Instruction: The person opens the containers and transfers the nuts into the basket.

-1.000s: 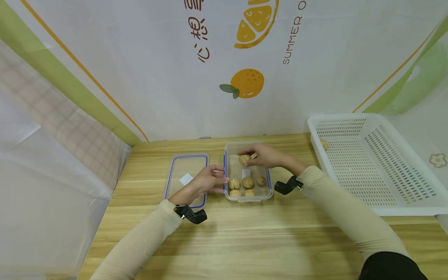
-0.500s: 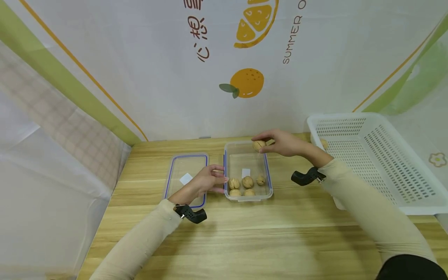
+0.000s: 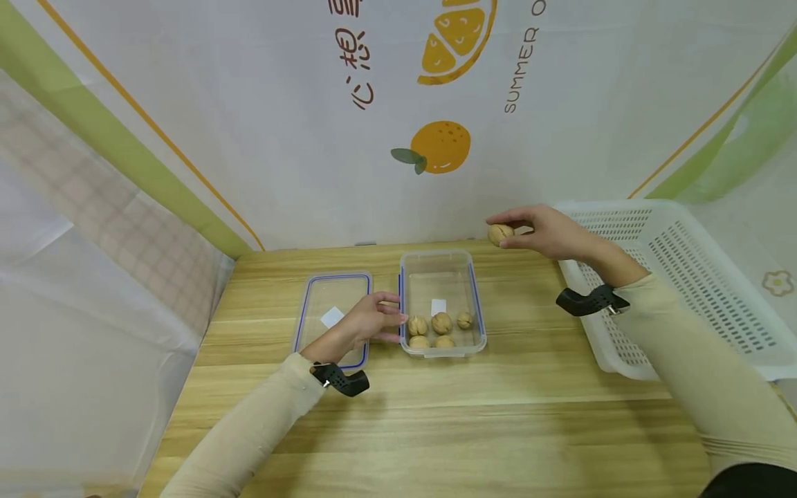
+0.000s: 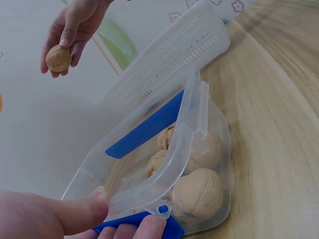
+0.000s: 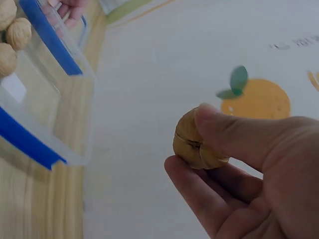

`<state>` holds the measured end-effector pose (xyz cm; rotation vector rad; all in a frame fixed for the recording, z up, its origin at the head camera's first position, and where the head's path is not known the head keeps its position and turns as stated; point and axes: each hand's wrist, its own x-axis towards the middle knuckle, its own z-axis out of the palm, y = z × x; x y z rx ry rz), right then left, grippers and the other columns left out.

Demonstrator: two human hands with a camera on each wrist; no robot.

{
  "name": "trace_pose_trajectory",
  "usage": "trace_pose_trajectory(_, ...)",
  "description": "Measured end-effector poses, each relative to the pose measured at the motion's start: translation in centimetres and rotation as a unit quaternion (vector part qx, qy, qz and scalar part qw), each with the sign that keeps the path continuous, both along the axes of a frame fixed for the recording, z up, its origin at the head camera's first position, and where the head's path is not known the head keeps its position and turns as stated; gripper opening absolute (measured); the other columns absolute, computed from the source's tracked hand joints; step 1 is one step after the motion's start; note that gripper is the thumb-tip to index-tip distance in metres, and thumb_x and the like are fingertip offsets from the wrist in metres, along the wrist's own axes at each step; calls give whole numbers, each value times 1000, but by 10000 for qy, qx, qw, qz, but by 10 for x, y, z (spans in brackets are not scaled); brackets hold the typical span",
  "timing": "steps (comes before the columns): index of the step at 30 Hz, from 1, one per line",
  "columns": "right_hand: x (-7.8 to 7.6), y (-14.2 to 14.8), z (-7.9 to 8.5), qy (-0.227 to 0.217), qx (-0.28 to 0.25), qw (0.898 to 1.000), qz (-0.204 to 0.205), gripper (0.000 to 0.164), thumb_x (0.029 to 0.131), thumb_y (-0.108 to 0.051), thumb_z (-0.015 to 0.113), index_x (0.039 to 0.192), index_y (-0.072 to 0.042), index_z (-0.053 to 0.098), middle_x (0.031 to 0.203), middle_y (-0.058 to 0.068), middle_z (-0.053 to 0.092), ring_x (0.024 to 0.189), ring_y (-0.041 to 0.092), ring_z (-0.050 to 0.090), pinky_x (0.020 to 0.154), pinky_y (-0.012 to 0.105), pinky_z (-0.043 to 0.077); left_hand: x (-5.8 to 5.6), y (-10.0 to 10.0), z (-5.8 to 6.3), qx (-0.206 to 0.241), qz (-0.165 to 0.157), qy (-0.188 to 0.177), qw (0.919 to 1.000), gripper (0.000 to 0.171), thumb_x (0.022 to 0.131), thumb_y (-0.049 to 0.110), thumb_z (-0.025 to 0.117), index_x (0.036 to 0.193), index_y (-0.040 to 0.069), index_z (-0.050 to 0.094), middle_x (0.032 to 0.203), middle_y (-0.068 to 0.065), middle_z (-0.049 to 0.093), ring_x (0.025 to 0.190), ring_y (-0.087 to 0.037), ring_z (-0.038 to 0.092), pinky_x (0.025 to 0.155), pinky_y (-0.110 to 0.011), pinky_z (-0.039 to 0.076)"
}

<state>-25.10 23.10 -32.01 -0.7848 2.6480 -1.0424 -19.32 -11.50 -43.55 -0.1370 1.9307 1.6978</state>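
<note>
My right hand (image 3: 544,232) has travelled up and to the right: a second ago it was over the upper part of the clear box (image 3: 438,285), half a second ago at the box's upper right corner, and now it is right of centre, between the box and the white basket (image 3: 691,283). It pinches the same walnut (image 3: 501,235) between thumb and fingers, now apart from the box and seen against the wall cloth (image 3: 299,173). My hand and wrist now cover the basket's upper left part, where another walnut showed earlier.

My left hand (image 3: 364,319) has stayed put just left of centre, gripping the box's left side; in the left wrist view my thumb is at the rim and my fingers curl against the blue flap (image 4: 174,230). The five walnuts (image 3: 441,323) lie as before in the lower part of the box. The blue-edged lid (image 3: 336,294) has not moved, flat on the table (image 3: 436,422) left of the box, partly under my left hand.
</note>
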Motion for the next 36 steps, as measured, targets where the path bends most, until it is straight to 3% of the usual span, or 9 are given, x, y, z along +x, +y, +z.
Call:
trace_pose_trajectory(4, 0, 18, 5, 98, 149, 9997, -190, 47, 98, -13, 69, 143, -6, 58, 142, 16, 58, 129, 31, 54, 97, 45, 52, 0, 0, 0, -4, 9, 9, 10000, 51, 98, -4, 64, 145, -3, 44, 131, -26, 53, 102, -33, 67, 75, -37, 66)
trace_pose_trajectory(10, -2, 42, 10, 154, 238, 9989, -373, 49, 99, -15, 68, 145, -5, 56, 146, 18, 55, 132, 35, 51, 101, 50, 49, 1, 0, 1, 4, 2, 29, 10000, 51, 98, -4, 63, 145, -3, 43, 132, -26, 52, 104, -35, 66, 76, -37, 66)
trace_pose_trajectory(13, -1, 54, 14, 72, 233, 9982, -539, 49, 100, -15, 67, 146, -5, 55, 147, 18, 54, 135, 35, 49, 100, 32, 52, 1, 0, 0, 8, 1, 20, 10000, 51, 98, -4, 63, 145, -3, 44, 133, -27, 51, 106, -37, 65, 77, -38, 66)
trace_pose_trajectory(15, -1, 62, 15, 30, 247, 9975, -665, 49, 101, -16, 67, 147, -5, 54, 147, 18, 53, 134, 33, 50, 91, 16, 51, 1, 0, 0, 7, 12, 9, 10000, 51, 98, -4, 64, 145, -3, 44, 132, -26, 51, 106, -37, 65, 78, -39, 66)
trace_pose_trajectory(18, -2, 74, 14, -76, 195, 9959, -877, 49, 102, -19, 65, 147, -5, 53, 146, 19, 54, 126, 19, 55, 81, 4, 45, 1, 0, 0, -1, 8, 34, 10000, 51, 98, -4, 64, 144, -3, 44, 131, -27, 51, 106, -37, 65, 79, -40, 66)
trace_pose_trajectory(22, -5, 91, 9, -202, 183, 9930, -1149, 52, 102, -25, 64, 149, -5, 51, 145, 19, 53, 109, -3, 53, 79, 5, 45, 1, 0, 0, -7, -5, 32, 10000, 51, 98, -3, 63, 145, -3, 43, 132, -27, 51, 106, -36, 65, 80, -41, 66)
trace_pose_trajectory(25, -8, 101, 4, -267, 214, 9907, -1316, 54, 103, -26, 64, 150, -3, 49, 146, 20, 52, 104, -10, 48, 79, 4, 43, 1, 0, 0, -1, -6, 27, 10000, 51, 98, -3, 63, 145, -3, 43, 132, -27, 51, 104, -34, 65, 80, -41, 66)
trace_pose_trajectory(33, -16, 125, -11, -426, 347, 9851, -1629, 64, 102, -36, 64, 152, -1, 45, 147, 25, 50, 104, -9, 47, 80, 3, 41, 1, -1, -1, -28, 20, 14, 10000, 51, 98, -3, 65, 145, -2, 44, 130, -25, 52, 102, -32, 66, 81, -43, 65)
trace_pose_trajectory(36, -19, 135, -19, -585, 369, 9825, -1728, 68, 102, -40, 62, 154, -1, 41, 149, 25, 47, 115, 7, 50, 92, 17, 46, 1, 0, -2, -32, 17, 37, 10000, 51, 98, -3, 64, 145, -2, 44, 130, -25, 52, 103, -32, 66, 81, -43, 65)
